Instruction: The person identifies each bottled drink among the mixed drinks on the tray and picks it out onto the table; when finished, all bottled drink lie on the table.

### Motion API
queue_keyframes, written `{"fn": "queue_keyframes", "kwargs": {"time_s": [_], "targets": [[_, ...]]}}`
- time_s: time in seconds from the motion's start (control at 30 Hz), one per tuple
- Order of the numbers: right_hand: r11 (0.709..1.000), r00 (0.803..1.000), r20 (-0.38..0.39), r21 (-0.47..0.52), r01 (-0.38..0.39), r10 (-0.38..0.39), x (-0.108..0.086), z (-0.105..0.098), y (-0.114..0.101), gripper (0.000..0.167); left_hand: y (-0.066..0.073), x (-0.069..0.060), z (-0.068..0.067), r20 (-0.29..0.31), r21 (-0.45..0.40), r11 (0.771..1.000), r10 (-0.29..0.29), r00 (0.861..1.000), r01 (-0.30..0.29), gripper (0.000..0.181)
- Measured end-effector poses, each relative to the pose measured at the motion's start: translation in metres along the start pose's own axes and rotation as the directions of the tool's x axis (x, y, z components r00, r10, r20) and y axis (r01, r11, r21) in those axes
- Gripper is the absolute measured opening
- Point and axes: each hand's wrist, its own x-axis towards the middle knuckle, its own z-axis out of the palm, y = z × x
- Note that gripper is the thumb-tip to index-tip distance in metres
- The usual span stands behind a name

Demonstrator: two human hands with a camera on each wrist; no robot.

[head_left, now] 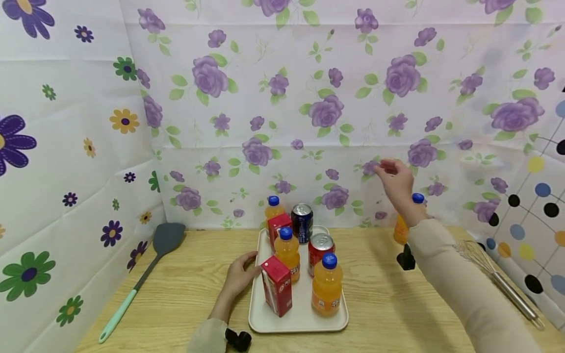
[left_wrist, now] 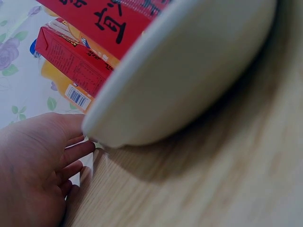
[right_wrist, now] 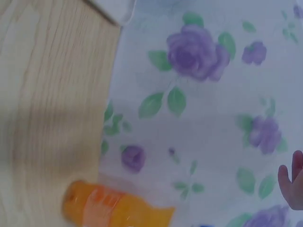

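Observation:
My left hand (head_left: 238,280) is at the left side of a white tray (head_left: 304,321); in the left wrist view its fingers (left_wrist: 78,153) hold the rim of the tray. On the tray stand two red drink cartons, the nearer one (head_left: 277,289) with a straw on its side, orange juice bottles with blue caps (head_left: 327,289), a red can (head_left: 320,252) and a dark blue can (head_left: 302,225). My right hand (head_left: 397,184) is raised in the air, holding nothing, its fingers loosely bent. Below it an orange juice bottle (head_left: 400,230) stands on the table, partly hidden by the forearm.
A grey spatula with a mint handle (head_left: 147,267) lies on the table at left. At right a metal whisk (head_left: 499,279) lies beyond my right forearm. Flowered cloth (head_left: 282,122) hangs behind the wooden table (head_left: 366,299), with patterned cloths at both sides.

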Motion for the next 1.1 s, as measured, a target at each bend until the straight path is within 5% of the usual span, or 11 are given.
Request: {"fn": "queue_keyframes", "kwargs": {"time_s": [0.23,0.57,0.87,1.1], "targets": [[0.991,0.992,0.073,0.087,0.097,-0.103,-0.002,0.040,-0.037,0.033,-0.003,-0.001,-0.002,0.005,0.014,1.000,0.023,1.000,-0.024,0.046],[0.958,0.986,0.136,0.281,0.056,-0.097,-0.012,0.097,-0.103,0.034,-0.006,0.000,-0.003,0.001,0.015,1.000,0.012,1.000,-0.012,0.045],[0.963,0.977,0.207,0.270,-0.008,-0.050,-0.042,0.147,-0.108,0.033,-0.003,0.000,-0.001,0.001,0.008,1.000,0.014,1.000,-0.014,0.045],[0.973,0.951,0.310,0.216,-0.077,0.006,-0.058,0.169,-0.106,0.036,-0.002,0.001,-0.001,-0.002,0.004,1.000,0.004,1.000,-0.004,0.045]]}}
